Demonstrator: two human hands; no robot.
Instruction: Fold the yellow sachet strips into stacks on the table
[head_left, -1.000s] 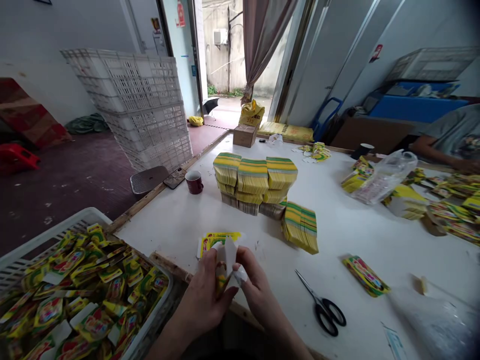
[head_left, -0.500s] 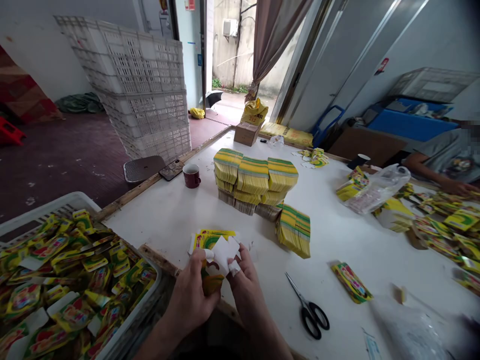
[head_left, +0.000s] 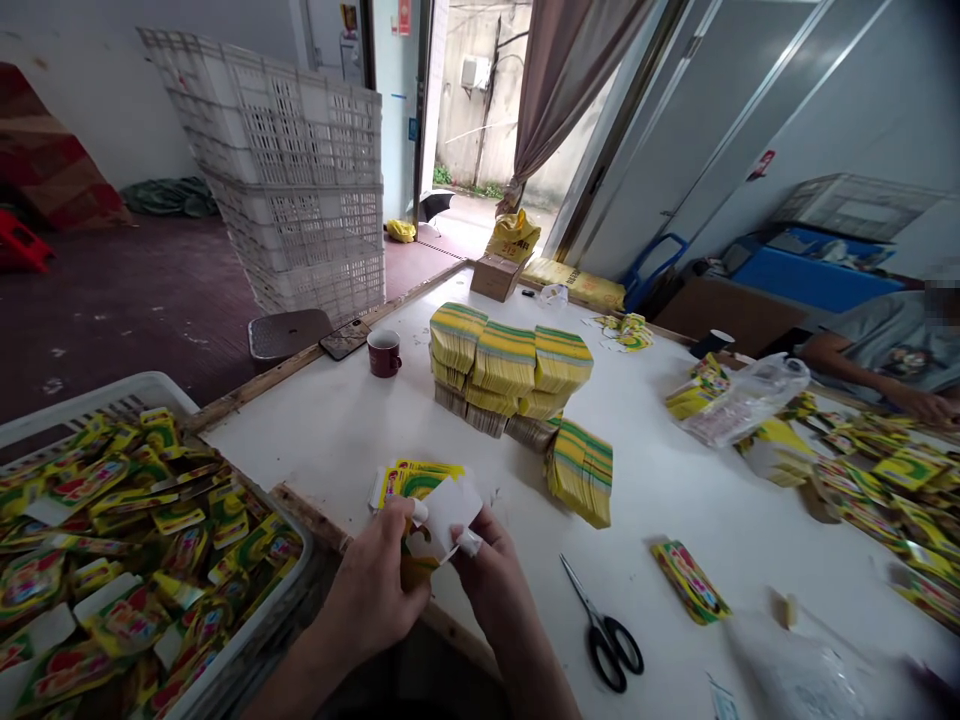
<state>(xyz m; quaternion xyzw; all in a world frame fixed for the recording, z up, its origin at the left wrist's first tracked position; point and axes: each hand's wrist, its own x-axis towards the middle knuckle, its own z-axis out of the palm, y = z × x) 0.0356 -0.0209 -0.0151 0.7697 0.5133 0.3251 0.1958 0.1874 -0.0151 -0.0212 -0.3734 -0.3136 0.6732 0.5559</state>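
Observation:
Near the front edge of the white table [head_left: 315,430], my left hand [head_left: 379,578] grips a small yellow carton [head_left: 450,508] from the left. Its white inner side faces up, and a curved cut-out shows in it. On the right of the same carton, my right hand [head_left: 496,580] pinches the white flap. White tape or wrapping covers some fingertips on both hands. Just behind them, a flat printed yellow carton [head_left: 409,475] lies on the table. Black-handled scissors [head_left: 606,630] rest to the right of my right hand, with a closed printed carton [head_left: 690,580] beyond.
Stacked bundles of yellow-green cartons [head_left: 506,360] stand mid-table, beside a maroon mug [head_left: 384,354] and a phone [head_left: 345,340]. A white crate [head_left: 161,388] full of cartons is at the left. On the right are plastic bags [head_left: 750,400], loose cartons and another person's arm [head_left: 862,375].
The white flap now appears broader and flatter between my hands, with my right fingers lower on it. The view has shifted slightly. At the far right, the other person's hands have moved a little.

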